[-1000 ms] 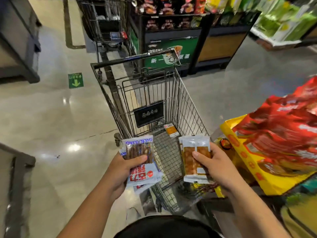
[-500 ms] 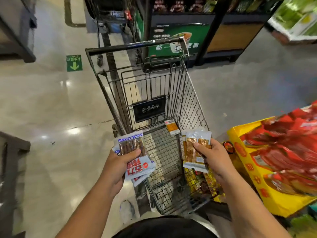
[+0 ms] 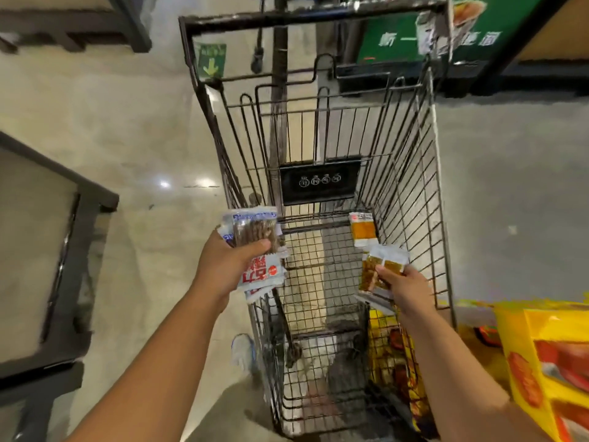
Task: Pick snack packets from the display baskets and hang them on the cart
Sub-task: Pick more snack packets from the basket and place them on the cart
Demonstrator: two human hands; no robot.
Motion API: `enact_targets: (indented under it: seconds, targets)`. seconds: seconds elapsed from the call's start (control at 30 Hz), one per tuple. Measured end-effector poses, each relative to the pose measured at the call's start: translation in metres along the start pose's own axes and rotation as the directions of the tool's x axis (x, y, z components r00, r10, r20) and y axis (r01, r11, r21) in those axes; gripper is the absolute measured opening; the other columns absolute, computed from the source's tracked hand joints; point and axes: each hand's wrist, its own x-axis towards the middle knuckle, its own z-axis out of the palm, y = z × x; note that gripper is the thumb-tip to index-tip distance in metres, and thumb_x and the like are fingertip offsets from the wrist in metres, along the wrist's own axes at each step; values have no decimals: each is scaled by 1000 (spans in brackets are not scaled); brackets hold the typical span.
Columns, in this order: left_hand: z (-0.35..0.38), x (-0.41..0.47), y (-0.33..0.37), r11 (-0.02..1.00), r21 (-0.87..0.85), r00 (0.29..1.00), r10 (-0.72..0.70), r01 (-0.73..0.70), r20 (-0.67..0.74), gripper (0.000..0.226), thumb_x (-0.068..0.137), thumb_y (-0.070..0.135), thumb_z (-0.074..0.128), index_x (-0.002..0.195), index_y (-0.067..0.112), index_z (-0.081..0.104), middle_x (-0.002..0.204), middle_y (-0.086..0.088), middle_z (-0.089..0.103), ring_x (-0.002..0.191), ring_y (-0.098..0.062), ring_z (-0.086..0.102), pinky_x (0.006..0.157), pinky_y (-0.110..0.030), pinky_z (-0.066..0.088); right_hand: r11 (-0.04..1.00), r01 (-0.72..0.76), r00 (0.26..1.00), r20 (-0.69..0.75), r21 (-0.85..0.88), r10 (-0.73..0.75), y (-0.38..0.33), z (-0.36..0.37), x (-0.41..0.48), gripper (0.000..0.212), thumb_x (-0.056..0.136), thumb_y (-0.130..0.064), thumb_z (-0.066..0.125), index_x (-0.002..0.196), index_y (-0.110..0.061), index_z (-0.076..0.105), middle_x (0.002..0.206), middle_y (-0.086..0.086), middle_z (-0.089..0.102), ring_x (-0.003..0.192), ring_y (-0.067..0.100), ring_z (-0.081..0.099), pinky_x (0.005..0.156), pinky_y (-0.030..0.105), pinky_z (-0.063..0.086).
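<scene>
Left hand (image 3: 229, 266) grips fanned stack of white snack packets (image 3: 256, 250) at left rim of wire cart (image 3: 287, 19), thumb clamped across front; right hand (image 3: 406, 287) pinches orange packets (image 3: 377, 266) by lower end, inside basket near right wall; single orange packet (image 3: 363, 229) just beyond, against same wall. Packets judged light, floppy, slick film; hold at sealed edges; stack may slide apart. Basket middle open; wire grid could snag corners; yellow display box (image 3: 541, 362) close beside right forearm.

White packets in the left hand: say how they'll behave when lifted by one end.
Probably floppy: the white packets fan out and droop below the left hand. Likely light, since one grip holds several. The glossy film may let them slide apart.
</scene>
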Motion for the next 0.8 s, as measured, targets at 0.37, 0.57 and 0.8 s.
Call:
enact_targets:
  seconds: [0.37, 0.57, 0.8]
  targets:
    - [75, 73, -109, 954, -155, 967, -253, 255, 36, 38, 81, 11, 83, 110, 28, 65, 99, -3, 78, 83, -17, 77, 74, -39, 62, 954, -45, 995, -93, -296, 18, 13, 47, 144, 43, 102, -21, 59, 140, -4, 47, 129, 12, 59, 122, 31, 57, 64, 18, 41]
    - [93, 87, -142, 915, -306, 955, -292, 262, -55, 38, 84, 5, 78, 118, 19, 70, 102, -7, 78, 89, -26, 77, 73, -43, 61, 896, 67, 982, -128, -439, -136, 31, 60, 224, 34, 94, -21, 67, 126, -15, 58, 121, 11, 67, 111, 30, 65, 94, 46, 57]
    - [98, 83, -159, 885, -383, 949, -309, 265, -59, 36, 87, 5, 74, 119, 21, 69, 98, -7, 78, 84, -27, 77, 58, -35, 58, 841, 152, 975, -62, -519, -215, 7, 84, 276, 49, 101, -10, 57, 142, -21, 33, 137, 5, 48, 124, 21, 50, 48, 9, 48]
